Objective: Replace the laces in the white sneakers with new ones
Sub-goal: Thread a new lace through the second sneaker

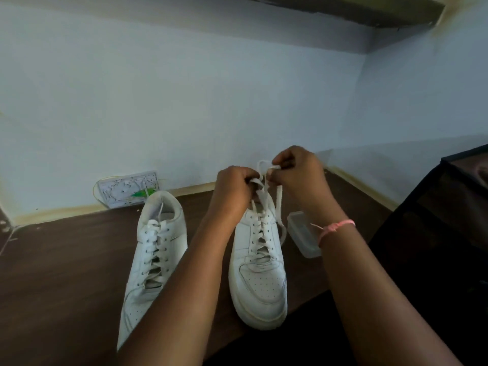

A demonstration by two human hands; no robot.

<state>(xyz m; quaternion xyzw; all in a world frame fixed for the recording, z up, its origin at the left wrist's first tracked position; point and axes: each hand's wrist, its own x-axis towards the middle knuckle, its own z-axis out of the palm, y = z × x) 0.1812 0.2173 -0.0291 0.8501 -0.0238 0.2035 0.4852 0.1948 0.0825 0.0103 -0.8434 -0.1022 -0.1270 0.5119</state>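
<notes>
Two white sneakers stand on a dark brown table, toes toward me. The right sneaker [260, 276] is laced up its eyelets with a white lace [277, 204]. Above its collar, my left hand [233, 188] pinches one part of that lace and my right hand [298, 175] pinches another, with a small loop showing between them. A loose length hangs down the shoe's right side. The left sneaker [155, 249] sits apart, laced, with my left forearm crossing over its toe.
A clear plastic box [303, 233] lies just right of the right sneaker. A white wall socket plate [129, 190] with a green mark sits at the table's back edge. A dark piece of furniture [454, 207] stands at the right. The table edge [303, 294] runs under my forearms.
</notes>
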